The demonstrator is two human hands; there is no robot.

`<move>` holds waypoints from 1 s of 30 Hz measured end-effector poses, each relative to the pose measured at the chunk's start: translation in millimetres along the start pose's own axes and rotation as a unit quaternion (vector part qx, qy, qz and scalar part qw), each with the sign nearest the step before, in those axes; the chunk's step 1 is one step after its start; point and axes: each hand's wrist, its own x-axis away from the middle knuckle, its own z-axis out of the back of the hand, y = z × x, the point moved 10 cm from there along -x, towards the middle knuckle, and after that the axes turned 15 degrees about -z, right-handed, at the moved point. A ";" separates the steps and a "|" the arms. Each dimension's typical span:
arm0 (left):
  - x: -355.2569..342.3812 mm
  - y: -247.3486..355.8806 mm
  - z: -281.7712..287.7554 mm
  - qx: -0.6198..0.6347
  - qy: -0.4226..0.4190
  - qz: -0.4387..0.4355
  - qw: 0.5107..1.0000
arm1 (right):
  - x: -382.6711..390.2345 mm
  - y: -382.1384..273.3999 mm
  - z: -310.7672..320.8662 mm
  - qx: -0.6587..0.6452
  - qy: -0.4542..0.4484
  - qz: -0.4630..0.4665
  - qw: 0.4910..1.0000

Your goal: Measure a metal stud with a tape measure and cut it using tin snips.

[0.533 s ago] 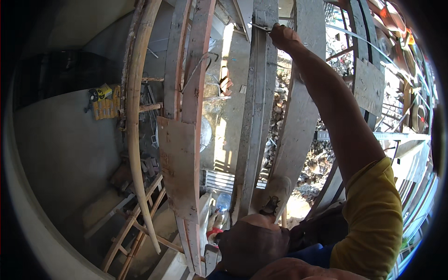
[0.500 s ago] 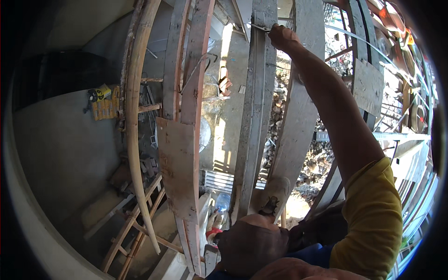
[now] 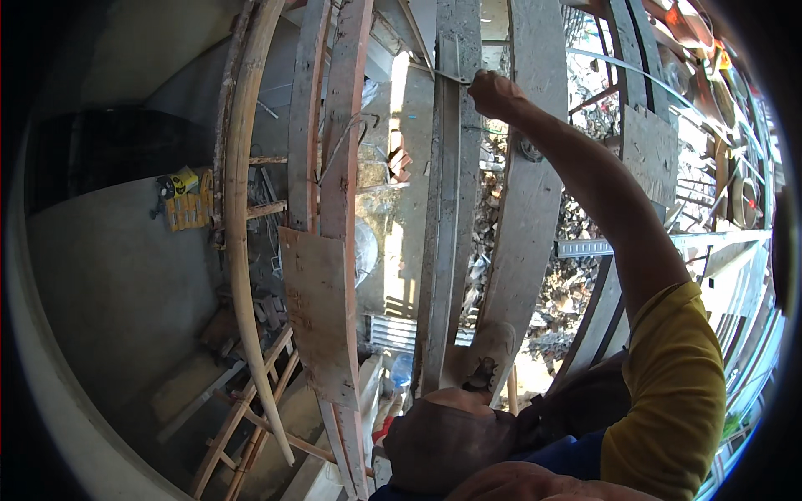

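Head view: the right hand (image 3: pixel 498 94) is clenched, apparently around the end of a slim metal tool (image 3: pixel 451 78), whose exposed length is pointed left across the far part of a grey beam (image 3: pixel 452 192). The arm is extended, seemingly because that far part lies well ahead of the body. The left hand is not shown; its state cannot be told. A shod foot (image 3: pixel 493 342) is set on the near end of the wide plank (image 3: pixel 528 209) just right of the beam, presumably for footing above the rubble (image 3: pixel 576 292). At left, a bamboo pole (image 3: pixel 241 209) is placed roughly lengthwise, its purpose undetermined.
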 end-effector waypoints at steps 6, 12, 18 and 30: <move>-3.9 3.8 -4.7 -0.006 0.011 -0.030 0.999 | 124.5 -6.8 -23.4 -0.012 -0.083 0.089 0.992; -0.2 5.6 -9.5 -0.011 0.034 -0.056 0.998 | 248.2 -27.3 -60.5 -0.047 -0.128 0.164 0.977; 2.8 6.4 -12.2 -0.014 0.059 -0.076 0.995 | 365.9 -37.8 -73.0 -0.077 -0.210 0.168 0.960; 2.1 -0.3 -18.6 -0.022 0.093 -0.096 0.991 | 407.5 -23.1 -34.4 -0.205 -0.131 0.209 0.947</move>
